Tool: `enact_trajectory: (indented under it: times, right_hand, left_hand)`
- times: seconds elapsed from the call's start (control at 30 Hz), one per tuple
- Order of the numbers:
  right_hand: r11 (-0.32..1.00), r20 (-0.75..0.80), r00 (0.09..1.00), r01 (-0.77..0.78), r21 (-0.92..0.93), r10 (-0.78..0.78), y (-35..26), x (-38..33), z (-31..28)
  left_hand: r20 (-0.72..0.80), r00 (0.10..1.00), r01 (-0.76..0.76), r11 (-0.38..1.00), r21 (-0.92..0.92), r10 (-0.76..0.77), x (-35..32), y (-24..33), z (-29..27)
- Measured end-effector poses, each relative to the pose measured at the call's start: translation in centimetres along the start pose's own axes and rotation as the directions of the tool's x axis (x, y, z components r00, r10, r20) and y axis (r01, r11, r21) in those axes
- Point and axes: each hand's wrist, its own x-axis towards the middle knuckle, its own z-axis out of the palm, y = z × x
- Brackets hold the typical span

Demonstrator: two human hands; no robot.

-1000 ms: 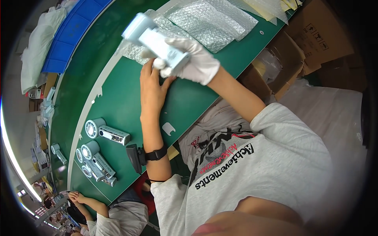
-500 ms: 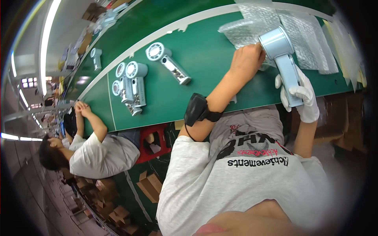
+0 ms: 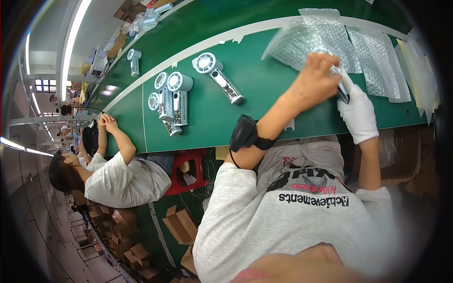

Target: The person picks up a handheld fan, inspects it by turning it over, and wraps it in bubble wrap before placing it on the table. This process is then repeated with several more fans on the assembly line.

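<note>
The pale blue handheld fan with the dark handle end [image 3: 340, 87] sits up off the green table [image 3: 264, 113] between my two hands, just above the near edge of the bubble wrap stack; most of it is hidden, so I only see the handle tip poking out below my bare hand, and I judge it is held that way so the wrap can go round the head. My left hand [image 3: 315, 78], bare, is curled over the top of the fan and pinches a blurred sheet of clear bubble wrap [image 3: 292, 45] against it, fingers clenched on both; my right hand [image 3: 358, 113], in a white cotton glove, grips the handle from beneath, fingers closed round it, which steadies the piece while the other hand works the sheet. A black wrist-worn device [image 3: 245, 133] rides my left forearm, clear of the work; further clear bubble wrap sheets [image 3: 377, 61] lie flat and overlapping to the right, within easy reach; to the left, well apart, one pale blue fan with a round grille [image 3: 218, 78] lies alone, and a tight cluster of three similar fans [image 3: 170, 101] lies beside it toward the white belt edge [image 3: 198, 49]; a seated co-worker in a white shirt [image 3: 122, 179] rests both hands on the table's far end, beside a red stool [image 3: 188, 172].
</note>
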Motion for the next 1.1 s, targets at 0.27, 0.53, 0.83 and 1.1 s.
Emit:
enact_trajectory:
  times: [0.27,0.53,0.83,1.1]
  right_hand:
    - [-0.462,0.251,0.963,-0.178,0.869,0.1,2.9,3.2,-1.1]
    - [-0.605,0.188,0.955,-0.29,0.741,-0.228,-3.2,22.1,2.6]
    - [0.593,0.401,0.804,-0.077,0.801,-0.438,-2.7,24.7,6.7]
    - [0.918,0.933,0.336,0.397,-0.015,-0.13,-7.7,7.8,12.6]
  left_hand:
    - [-0.206,0.968,-0.118,0.982,0.146,0.147,0.6,1.9,0.1]
    - [-0.411,0.887,0.261,0.963,0.069,-0.211,-0.1,-0.8,-1.2]
    - [-0.487,0.872,0.084,0.995,0.044,-0.052,0.5,1.2,-1.5]
    - [-0.696,0.546,-0.197,0.88,0.433,0.465,1.6,5.5,-0.6]
